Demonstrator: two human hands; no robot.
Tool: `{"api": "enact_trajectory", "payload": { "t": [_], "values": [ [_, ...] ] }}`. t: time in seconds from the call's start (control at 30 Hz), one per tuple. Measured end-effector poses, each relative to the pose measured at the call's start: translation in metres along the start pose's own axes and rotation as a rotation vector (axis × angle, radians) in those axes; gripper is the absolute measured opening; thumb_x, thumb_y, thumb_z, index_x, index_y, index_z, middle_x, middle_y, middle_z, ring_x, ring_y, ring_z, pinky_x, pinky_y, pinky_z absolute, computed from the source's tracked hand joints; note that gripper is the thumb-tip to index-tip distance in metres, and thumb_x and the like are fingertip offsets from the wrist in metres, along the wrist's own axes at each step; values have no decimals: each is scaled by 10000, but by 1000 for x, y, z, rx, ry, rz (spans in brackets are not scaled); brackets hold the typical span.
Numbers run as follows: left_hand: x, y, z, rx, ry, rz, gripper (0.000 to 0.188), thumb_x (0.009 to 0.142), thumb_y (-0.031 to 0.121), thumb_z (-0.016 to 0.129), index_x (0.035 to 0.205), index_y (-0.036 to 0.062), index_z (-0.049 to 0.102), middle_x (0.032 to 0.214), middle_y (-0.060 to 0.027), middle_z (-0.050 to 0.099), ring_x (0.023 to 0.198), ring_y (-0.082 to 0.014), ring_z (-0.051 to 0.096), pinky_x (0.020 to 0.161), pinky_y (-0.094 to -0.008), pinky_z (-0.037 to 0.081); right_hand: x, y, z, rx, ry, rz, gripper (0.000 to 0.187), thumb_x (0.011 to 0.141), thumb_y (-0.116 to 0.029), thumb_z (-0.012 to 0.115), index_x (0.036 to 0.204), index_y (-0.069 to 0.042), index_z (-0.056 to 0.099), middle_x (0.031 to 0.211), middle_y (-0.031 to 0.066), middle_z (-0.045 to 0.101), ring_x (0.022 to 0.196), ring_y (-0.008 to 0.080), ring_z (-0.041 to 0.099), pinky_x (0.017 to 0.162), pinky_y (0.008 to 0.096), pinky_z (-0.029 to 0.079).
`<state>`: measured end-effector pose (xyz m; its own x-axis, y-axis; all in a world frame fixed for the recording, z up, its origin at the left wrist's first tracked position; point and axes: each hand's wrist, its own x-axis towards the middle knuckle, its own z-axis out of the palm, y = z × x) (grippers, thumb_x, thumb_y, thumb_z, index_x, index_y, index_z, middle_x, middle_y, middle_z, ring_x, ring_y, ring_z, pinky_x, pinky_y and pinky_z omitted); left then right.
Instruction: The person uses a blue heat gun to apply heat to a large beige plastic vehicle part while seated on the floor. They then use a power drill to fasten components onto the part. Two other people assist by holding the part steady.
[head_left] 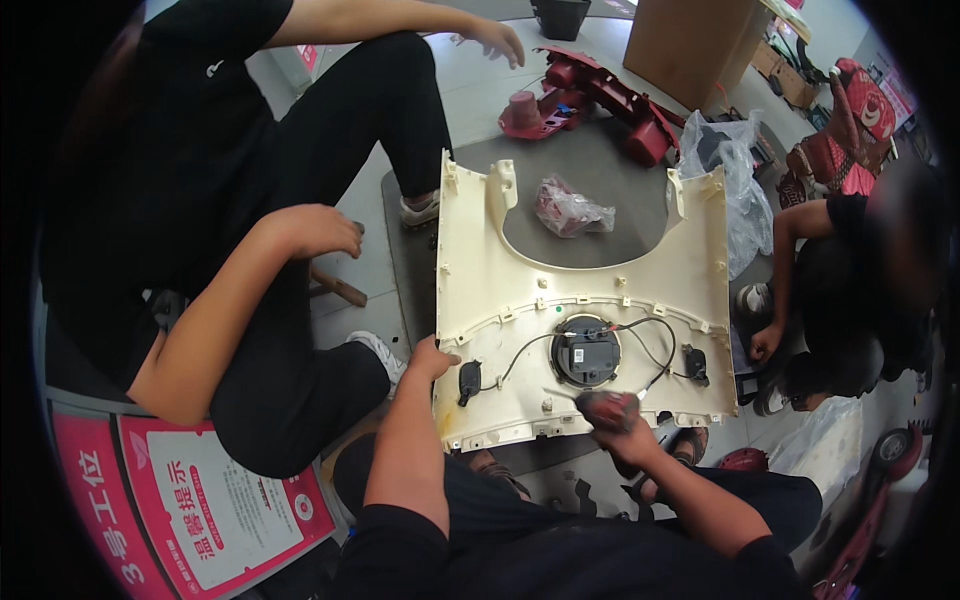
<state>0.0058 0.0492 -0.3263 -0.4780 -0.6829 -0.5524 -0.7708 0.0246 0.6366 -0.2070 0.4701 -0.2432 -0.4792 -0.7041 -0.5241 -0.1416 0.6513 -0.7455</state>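
Observation:
A large cream plastic panel (470, 270) stands before me, its ribbed inner side showing. My left hand (432, 360) grips the panel's left edge, thumb on the inner face. In my right hand (630, 445) is a red and black cordless drill (608, 410), closed round its grip. The drill's thin bit points left, over the panel's lower part; whether it touches is hard to tell. Set in the panel's middle is a round black lamp-like unit (586, 352). Cables run from it toward a small black part on the left (470, 382) and another black part on the right (697, 364).
A seated person (350, 110) is close on my left, another person (850, 270) crouches at right. Beyond the panel lie a plastic-wrapped part (572, 206), dark red shells (600, 95), clear plastic wrap (730, 170) and a cardboard box (690, 45). A pink sign (220, 500) stands at lower left.

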Motion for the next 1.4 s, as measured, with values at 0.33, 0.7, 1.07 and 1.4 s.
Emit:
{"api": "enact_trajectory", "payload": {
  "t": [0.33,0.7,1.07,1.4],
  "values": [
    [-14,12,25,-40,153,-71,708,808,145,762,1475,96,530,1361,-210,646,1271,-376,614,1071,-447,501,104,-230,80,-713,41,-68,468,796,-500,710,956,-66,783,935,203,751,915,397,721,835,470,576],
    [-29,21,19,-104,215,-122,585,882,86,639,1460,94,549,1406,-200,616,1300,-366,596,1095,-436,492,111,-227,104,-814,76,-62,538,801,-534,755,979,-27,772,959,224,748,944,405,718,843,467,571],
    [-26,20,17,-88,172,-128,624,871,93,649,1480,77,513,1422,-209,601,1316,-366,582,1106,-438,482,112,-237,111,-845,90,-22,561,793,-548,751,980,-20,768,973,230,748,934,408,722,835,470,575],
    [-24,13,13,-81,178,21,432,841,67,661,1266,12,603,1308,-242,649,1267,-426,585,1065,-469,495,131,-287,126,-1047,47,-185,321,810,-332,644,854,-41,773,883,210,750,874,399,734,803,467,587]
  ]
}}
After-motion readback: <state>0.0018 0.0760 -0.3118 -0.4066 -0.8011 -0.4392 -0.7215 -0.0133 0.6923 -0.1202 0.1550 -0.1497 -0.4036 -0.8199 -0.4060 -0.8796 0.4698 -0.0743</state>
